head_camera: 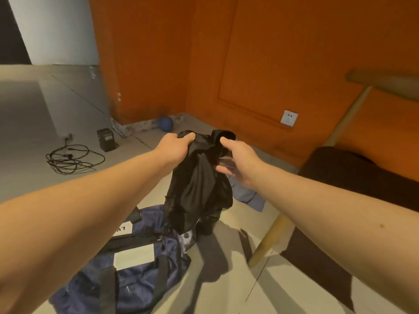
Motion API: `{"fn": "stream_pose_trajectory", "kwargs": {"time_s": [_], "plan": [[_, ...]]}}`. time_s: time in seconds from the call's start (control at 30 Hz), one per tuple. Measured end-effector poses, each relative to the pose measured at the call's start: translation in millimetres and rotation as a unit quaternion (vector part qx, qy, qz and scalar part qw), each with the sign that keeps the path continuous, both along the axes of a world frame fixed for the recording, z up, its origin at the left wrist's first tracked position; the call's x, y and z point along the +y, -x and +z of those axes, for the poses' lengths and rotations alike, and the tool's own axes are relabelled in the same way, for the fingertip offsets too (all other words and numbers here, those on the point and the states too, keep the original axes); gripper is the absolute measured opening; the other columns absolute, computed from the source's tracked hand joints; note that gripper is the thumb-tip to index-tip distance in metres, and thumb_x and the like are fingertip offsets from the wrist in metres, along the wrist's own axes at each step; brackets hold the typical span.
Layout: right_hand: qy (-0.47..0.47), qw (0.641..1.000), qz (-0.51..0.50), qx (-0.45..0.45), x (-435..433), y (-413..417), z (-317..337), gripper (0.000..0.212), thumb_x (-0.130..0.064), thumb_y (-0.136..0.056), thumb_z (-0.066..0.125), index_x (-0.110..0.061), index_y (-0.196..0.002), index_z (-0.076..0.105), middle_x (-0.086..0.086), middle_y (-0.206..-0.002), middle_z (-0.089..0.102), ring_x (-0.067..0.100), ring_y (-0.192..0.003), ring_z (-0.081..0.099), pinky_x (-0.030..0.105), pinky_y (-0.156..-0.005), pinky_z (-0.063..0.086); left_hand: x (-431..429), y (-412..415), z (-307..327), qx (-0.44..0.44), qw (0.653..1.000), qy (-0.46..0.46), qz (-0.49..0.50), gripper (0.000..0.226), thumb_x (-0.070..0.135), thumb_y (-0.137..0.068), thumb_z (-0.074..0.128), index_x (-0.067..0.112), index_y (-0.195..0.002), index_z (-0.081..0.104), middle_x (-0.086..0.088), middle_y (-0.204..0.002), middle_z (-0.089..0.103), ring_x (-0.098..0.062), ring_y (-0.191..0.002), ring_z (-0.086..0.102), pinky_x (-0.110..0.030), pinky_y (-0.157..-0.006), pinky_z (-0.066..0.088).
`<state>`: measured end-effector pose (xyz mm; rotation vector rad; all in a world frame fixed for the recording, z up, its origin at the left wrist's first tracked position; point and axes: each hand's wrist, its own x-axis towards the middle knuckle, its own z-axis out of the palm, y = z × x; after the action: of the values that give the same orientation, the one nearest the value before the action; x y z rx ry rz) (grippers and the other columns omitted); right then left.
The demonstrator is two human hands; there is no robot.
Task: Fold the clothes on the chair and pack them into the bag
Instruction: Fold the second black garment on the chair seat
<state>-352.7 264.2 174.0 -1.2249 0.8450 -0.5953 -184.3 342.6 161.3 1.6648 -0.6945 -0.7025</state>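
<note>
So that it hangs straight for folding, seemingly, the left hand (175, 148) clutches the limp black fabric garment (197, 189) above the navy duffel bag (140, 282); the right hand (239, 159)'s hold is unclear.

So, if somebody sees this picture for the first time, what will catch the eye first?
First, the black garment hanging in the middle, gripped at the top by the left hand, with the right hand at its other side. Right below it the navy bag lies on the floor, and behind everything glows the orange wall.
</note>
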Motion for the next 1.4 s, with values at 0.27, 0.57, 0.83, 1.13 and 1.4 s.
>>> {"fn": "stream_pose_trajectory", "kwargs": {"time_s": [0.27,0.57,0.83,1.13,1.4], "plan": [[0.010,0.998,0.021,-0.065,72,127,14,0.076,-0.013,-0.093,0.056,-0.027,-0.160,0.024,0.009,-0.154,0.041,0.018,-0.096,0.062,0.021,-0.052,0.050,69,115,37,0.098,0.995,-0.025,-0.007,0.058,0.045,-0.097,0.064,0.002,-0.135,0.056,-0.009,-0.085,0.069,-0.024,-0.064,0.061,-0.026,-0.056,0.044],[0.232,0.960,-0.030,0.151,135,220,34,0.052,-0.004,-0.098,0.062,-0.024,-0.144,0.049,-0.009,-0.134,0.057,0.011,-0.117,0.055,0.041,-0.106,0.049,126,215,76,0.191,0.975,0.001,-0.111,0.010,0.000,-0.089,0.045,0.004,-0.090,0.054,-0.016,-0.094,0.065,-0.027,-0.075,0.071,-0.035,-0.068,0.063],[0.033,0.988,-0.099,0.113,149,284,43,0.026,-0.007,-0.105,0.050,-0.010,-0.113,0.074,0.014,-0.107,0.077,0.030,-0.095,0.074,0.039,-0.085,0.057,139,246,55,-0.068,0.974,-0.027,-0.216,0.010,0.010,-0.092,0.074,0.014,-0.098,0.068,0.002,-0.081,0.068,-0.007,-0.068,0.062,-0.020,-0.059,0.047],[-0.080,0.956,-0.227,0.169,137,361,-18,0.022,-0.001,-0.101,0.044,-0.004,-0.103,0.066,0.017,-0.098,0.071,0.034,-0.091,0.065,0.040,-0.080,0.049,122,274,41,-0.155,0.949,-0.083,-0.261,0.047,0.041,-0.105,0.053,0.012,-0.068,0.045,0.004,-0.050,0.039,-0.007,-0.040,0.038,-0.030,-0.052,0.030],[-0.041,0.936,-0.180,0.298,134,400,-31,0.029,0.000,-0.092,0.055,-0.006,-0.119,0.064,0.022,-0.121,0.061,0.031,-0.106,0.058,0.046,-0.100,0.052,92,309,31,-0.056,0.963,-0.104,-0.241,0.054,0.049,-0.105,0.046,0.016,-0.063,0.036,-0.004,-0.057,0.034,-0.020,-0.055,0.038,-0.033,-0.061,0.030]]}}
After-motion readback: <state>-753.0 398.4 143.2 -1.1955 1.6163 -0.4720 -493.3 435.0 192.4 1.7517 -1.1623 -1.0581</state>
